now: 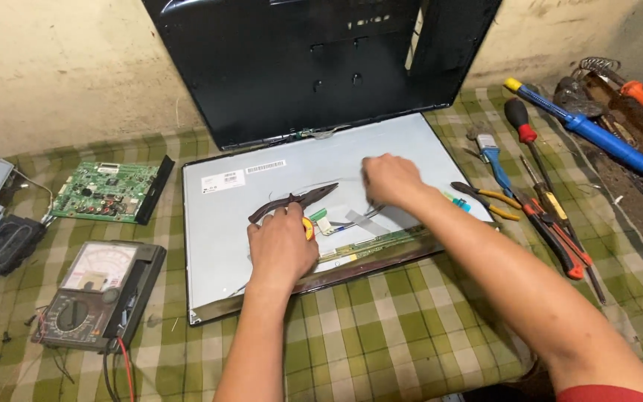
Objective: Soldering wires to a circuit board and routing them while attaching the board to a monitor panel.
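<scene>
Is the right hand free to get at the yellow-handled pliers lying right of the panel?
Probably yes. The right hand rests on the panel, the yellow-handled pliers lie just beside its forearm, and nothing covers them.

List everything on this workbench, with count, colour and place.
flat silver-grey display panel: 1, silver-grey, centre of the cloth
dark-handled long-nose pliers: 1, dark brown, lying on the panel
black monitor back cover: 1, black, leaning against the wall
green circuit board: 1, green, left of the panel
analogue multimeter: 1, black and white, front left
black speaker box: 1, black, far left
blue-handled screwdriver: 1, blue with yellow tip, right
red-handled cutters: 1, red, right of the panel
green checked cloth: 1, green and cream, covering the table
left hand: 1, on the panel by the pliers
right hand: 1, on the panel's middle
</scene>
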